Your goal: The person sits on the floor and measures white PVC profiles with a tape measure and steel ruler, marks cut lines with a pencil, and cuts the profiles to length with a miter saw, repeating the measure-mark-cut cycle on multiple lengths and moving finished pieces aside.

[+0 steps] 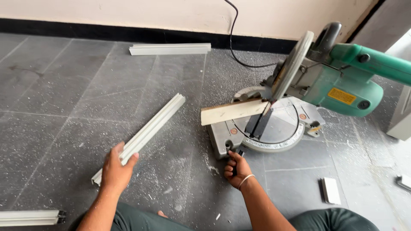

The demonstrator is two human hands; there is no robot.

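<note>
Gripping the long pale-grey aluminium channel (143, 133) left of the green mitre saw (299, 85), the left hand (114, 167) steadies it on the floor; the right hand (238, 169) closes round the saw's front black handle (236, 159) (likely setting the angle).

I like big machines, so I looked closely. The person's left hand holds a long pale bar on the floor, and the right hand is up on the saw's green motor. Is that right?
Not quite. The head view shows the right hand down at the black handle on the front of the saw's grey base, not on the green motor. The left hand does hold the long pale bar on the floor.
</note>
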